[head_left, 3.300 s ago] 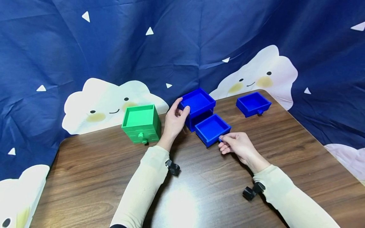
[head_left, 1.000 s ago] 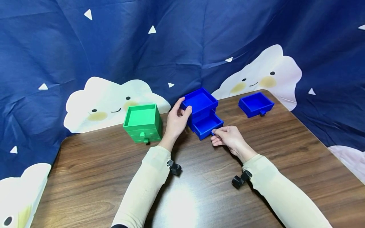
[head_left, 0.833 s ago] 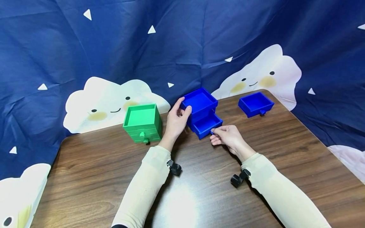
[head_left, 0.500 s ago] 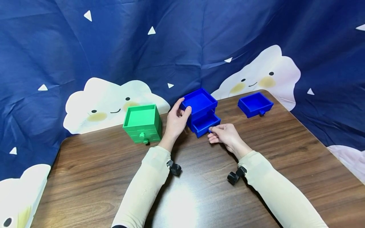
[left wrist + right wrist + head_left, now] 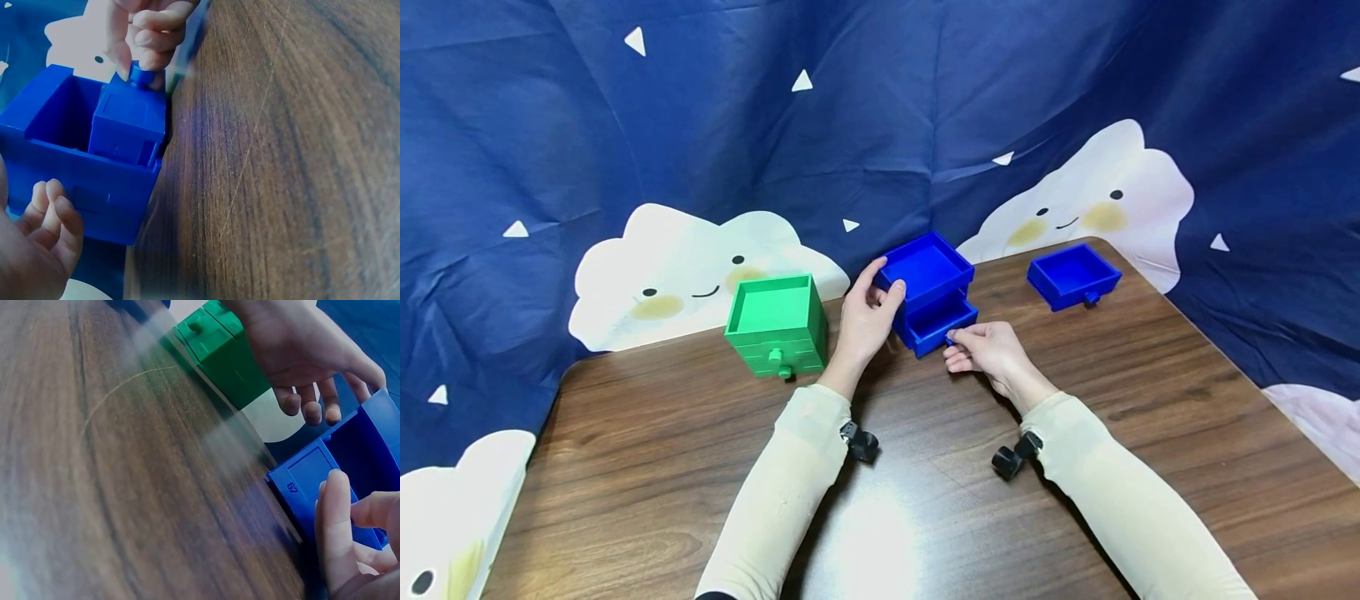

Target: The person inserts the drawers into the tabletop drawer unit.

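A small blue cabinet (image 5: 925, 262) stands at the table's middle back, a shallow tray forming its top. My left hand (image 5: 865, 325) holds its left side, thumb near the front corner and index finger towards the back. Low in the cabinet, a blue drawer (image 5: 931, 335) is pushed partway in. My right hand (image 5: 992, 354) pinches the drawer's round knob (image 5: 142, 75) between thumb and index finger. Above that drawer the upper slot (image 5: 70, 115) gapes in the left wrist view. In the right wrist view, the drawer's side (image 5: 306, 472) bears the number 62.
Another blue drawer (image 5: 1075, 275) with a knob lies on the right of the wooden table (image 5: 685, 467). A green cabinet (image 5: 778, 333) with its drawers in place stands left of my left hand. Behind hangs a blue curtain (image 5: 865, 125) with white clouds.
My right hand has moved forward and left, sliding the blue drawer from well out in front to deeper inside the cabinet. My left hand stays on the cabinet's side.
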{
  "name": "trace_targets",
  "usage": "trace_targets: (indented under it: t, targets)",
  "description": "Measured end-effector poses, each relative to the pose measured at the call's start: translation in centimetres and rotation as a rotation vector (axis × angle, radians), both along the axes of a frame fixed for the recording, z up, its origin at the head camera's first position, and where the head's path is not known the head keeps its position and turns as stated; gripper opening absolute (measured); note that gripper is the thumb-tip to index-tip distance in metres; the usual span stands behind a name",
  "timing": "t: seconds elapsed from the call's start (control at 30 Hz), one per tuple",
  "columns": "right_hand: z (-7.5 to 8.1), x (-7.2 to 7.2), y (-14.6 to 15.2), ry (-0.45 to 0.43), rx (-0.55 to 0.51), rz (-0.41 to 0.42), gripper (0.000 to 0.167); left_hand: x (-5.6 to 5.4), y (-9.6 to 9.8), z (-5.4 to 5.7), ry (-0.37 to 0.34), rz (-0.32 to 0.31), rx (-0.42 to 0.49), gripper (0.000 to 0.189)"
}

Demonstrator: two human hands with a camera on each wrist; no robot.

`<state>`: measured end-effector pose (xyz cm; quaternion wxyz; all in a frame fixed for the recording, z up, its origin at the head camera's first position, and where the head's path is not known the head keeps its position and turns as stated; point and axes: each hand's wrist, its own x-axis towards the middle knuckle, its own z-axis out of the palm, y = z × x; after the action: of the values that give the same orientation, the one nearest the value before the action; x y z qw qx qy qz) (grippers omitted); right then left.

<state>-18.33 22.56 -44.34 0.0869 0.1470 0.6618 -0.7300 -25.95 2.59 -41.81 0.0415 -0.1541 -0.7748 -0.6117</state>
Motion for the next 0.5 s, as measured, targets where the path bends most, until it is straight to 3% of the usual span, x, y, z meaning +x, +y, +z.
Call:
trace_targets:
  t: [0.5]
  targets:
    - [-0.18, -0.79, -0.41, 0.002, -0.021, -0.012, 0.025, -0.12, 0.12, -0.18, 0.014, -0.002, 0.022, 0.054]
